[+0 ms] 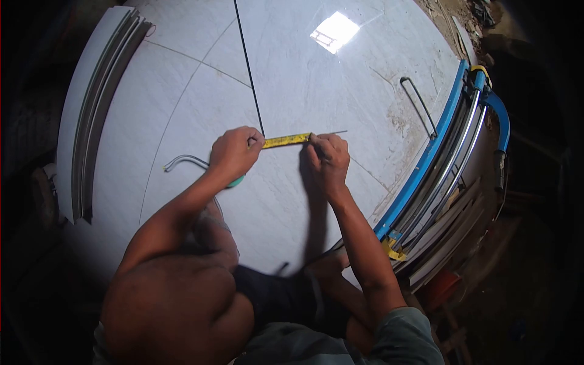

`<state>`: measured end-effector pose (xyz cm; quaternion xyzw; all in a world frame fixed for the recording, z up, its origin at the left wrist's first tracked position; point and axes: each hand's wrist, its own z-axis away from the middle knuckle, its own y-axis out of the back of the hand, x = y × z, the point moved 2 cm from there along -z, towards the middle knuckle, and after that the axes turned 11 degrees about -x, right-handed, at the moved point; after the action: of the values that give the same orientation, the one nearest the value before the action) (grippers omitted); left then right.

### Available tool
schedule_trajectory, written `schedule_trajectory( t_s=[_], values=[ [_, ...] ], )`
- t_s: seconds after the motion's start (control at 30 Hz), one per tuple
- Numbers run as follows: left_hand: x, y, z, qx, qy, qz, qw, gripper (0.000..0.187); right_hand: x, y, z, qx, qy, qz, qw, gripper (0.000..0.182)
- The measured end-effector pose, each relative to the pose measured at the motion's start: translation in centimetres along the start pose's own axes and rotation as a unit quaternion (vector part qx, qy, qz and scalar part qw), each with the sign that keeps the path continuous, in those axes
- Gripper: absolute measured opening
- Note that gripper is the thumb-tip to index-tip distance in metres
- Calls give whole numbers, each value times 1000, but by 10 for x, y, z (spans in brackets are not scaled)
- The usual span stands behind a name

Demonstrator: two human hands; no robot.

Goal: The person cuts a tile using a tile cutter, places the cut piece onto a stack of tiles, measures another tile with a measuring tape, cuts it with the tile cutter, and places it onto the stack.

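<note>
A short length of yellow tape measure (287,141) stretches between my two hands over the pale marbled tile (274,201). My left hand (236,152) is closed at the tape's left end, close to the lower end of a dark line between tiles. At the other end, my right hand (330,159) pinches the tape with bent fingers. A thin dark rod (338,132) sticks out to the right just beyond those fingertips. Under my left forearm a green object (235,182) shows in part, and a grey bent cable (185,159) lies beside it.
Along the right edge stands a blue tile cutter (420,176) with chrome rails (457,146). A thin bent black rod (420,106) lies beside it. Stacked long tile strips (103,103) rest at the left. Rubble (453,24) lines the top right, and an orange container (442,289) sits low right.
</note>
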<state>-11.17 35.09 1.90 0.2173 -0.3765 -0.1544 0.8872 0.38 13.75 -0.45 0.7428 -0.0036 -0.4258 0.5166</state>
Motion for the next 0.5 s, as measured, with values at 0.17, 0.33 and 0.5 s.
schedule_trajectory(
  t_s=[0.17,0.33,0.5],
  values=[
    [-3,-4,1,12,-12,-11,1000,17,-3,0,-2,1,0,-4,1000,25],
    [-1,-6,1,22,-25,-14,999,17,1,1,5,-6,-16,-16,1000,26],
    [-3,-9,3,12,6,2,1000,17,0,4,4,-15,-20,-7,1000,25]
  ],
)
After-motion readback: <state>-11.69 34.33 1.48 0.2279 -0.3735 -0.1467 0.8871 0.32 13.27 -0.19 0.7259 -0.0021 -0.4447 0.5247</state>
